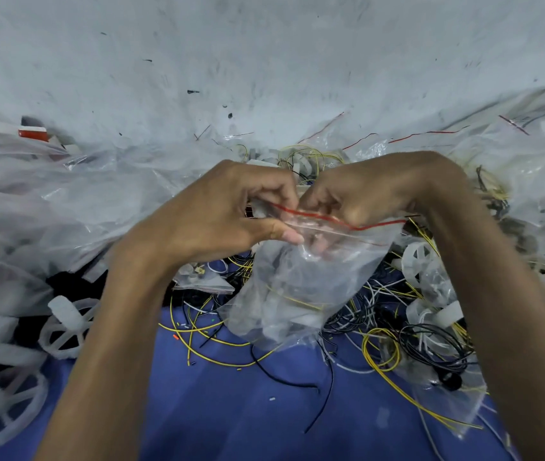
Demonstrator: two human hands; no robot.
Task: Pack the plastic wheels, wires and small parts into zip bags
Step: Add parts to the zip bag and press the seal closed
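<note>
The person held one zip bag (297,294) up over the blue cloth (231,420). The left hand (231,211) pinched the top edge of the bag between its thumb and curled fingers. The right hand (364,194) pinched it too, right next to the left one, on the red strip (317,216). It looked to me like the bag was being pressed closed, but I could not tell if the strip was sealed all the way.

Inside the bag I could see a yellow wire (297,299) and some pale bits, so this bag seemed full enough.

A lot was left to do. Many white plastic wheels (65,331) lay in heaps on both sides. Loose wires (397,347), yellow, black and white, lay tangled on the cloth under and beside the bag. Tiny parts (272,399) were dotted on the cloth too. More clear bags (65,194) lay piled at the left and the back.
</note>
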